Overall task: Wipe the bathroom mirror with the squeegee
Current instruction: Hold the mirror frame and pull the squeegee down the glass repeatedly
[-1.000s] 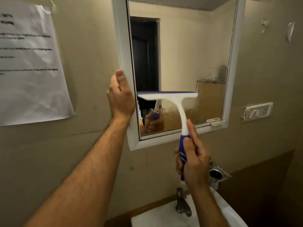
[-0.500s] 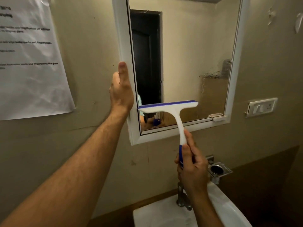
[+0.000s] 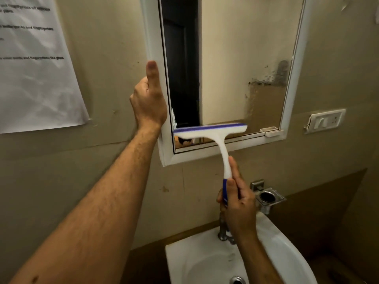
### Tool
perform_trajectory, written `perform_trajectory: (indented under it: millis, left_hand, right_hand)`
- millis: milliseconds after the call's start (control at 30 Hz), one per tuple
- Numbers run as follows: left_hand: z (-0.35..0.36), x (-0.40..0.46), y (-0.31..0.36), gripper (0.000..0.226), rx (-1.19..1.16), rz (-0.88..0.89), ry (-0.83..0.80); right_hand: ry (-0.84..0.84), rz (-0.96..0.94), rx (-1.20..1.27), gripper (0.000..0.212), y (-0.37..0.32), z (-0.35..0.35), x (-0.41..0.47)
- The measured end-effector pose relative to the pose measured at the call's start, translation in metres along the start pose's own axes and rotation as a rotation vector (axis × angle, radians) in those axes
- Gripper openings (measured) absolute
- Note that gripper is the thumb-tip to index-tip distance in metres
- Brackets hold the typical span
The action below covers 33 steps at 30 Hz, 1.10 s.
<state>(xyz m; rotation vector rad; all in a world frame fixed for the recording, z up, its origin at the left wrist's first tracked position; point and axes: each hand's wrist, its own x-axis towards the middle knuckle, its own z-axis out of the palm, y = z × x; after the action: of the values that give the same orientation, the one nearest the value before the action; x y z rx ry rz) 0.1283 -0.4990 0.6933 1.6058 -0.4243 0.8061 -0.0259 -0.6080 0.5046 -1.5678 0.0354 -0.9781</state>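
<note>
A white-framed mirror (image 3: pixel 242 64) hangs on the beige wall. My left hand (image 3: pixel 148 99) grips the mirror's left frame edge, thumb pointing up along it. My right hand (image 3: pixel 239 203) is closed around the blue grip of a white squeegee (image 3: pixel 221 148). Its blue-edged blade lies flat across the lower left part of the glass, just above the bottom frame. Part of the squeegee and a hand are reflected under the blade.
A white washbasin (image 3: pixel 287 249) with a metal tap (image 3: pixel 222 230) sits below my right hand. A metal holder (image 3: pixel 267 198) and a wall switch plate (image 3: pixel 326 120) are to the right. A printed paper sheet (image 3: pixel 34 64) hangs at the left.
The squeegee blade has slid down the glass from mid-height to near the bottom frame. My right hand dropped with it. My left hand stayed on the frame edge.
</note>
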Motion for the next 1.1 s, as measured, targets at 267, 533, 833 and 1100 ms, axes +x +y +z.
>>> perform_trajectory:
  millis: [267,533,833,1100]
  left_hand:
    - [0.001,0.000,-0.002,0.051,-0.029,0.003,-0.013]
    - [0.001,-0.002,-0.001,0.050,-0.049,-0.004,-0.023]
    - [0.003,0.001,-0.005,0.051,-0.067,-0.006,-0.029]
    - [0.001,0.001,-0.004,0.051,-0.065,-0.030,-0.058]
  right_hand:
    - [0.034,-0.035,0.002,0.037,-0.022,0.002,0.021]
    - [0.036,-0.021,0.006,0.038,-0.001,0.012,0.007]
    - [0.052,-0.023,0.016,0.041,-0.017,0.001,0.010]
    - [0.054,-0.093,-0.031,0.040,-0.037,0.017,0.036]
